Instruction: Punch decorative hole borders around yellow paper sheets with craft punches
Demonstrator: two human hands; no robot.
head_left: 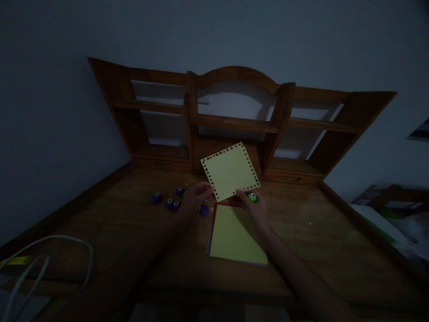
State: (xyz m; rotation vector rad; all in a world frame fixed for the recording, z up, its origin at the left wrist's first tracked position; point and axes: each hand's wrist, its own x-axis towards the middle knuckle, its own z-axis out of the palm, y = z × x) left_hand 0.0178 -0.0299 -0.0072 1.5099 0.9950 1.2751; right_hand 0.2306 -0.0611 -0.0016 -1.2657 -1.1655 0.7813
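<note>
A pale yellow sheet of paper [231, 172] is held up at a tilt, with small punched shapes running along its edges. My left hand [198, 196] pinches its lower left corner. At its lower edge, my right hand [255, 206] grips it between thumb and fingers. A green craft punch [252, 197] shows right beside the right hand's fingers; whether the hand holds it too I cannot tell. Below the raised sheet lies a stack of coloured paper [237, 235], yellow on top with a red edge showing. Several purple craft punches [156, 197] stand around my left hand.
A wooden shelf unit [234, 121] rises along the back of the desk [321, 241]. White cables [67, 237] loop at the lower left. Small paper bits dot the desktop. Low wooden rims border both sides, with bags and papers beyond the right one.
</note>
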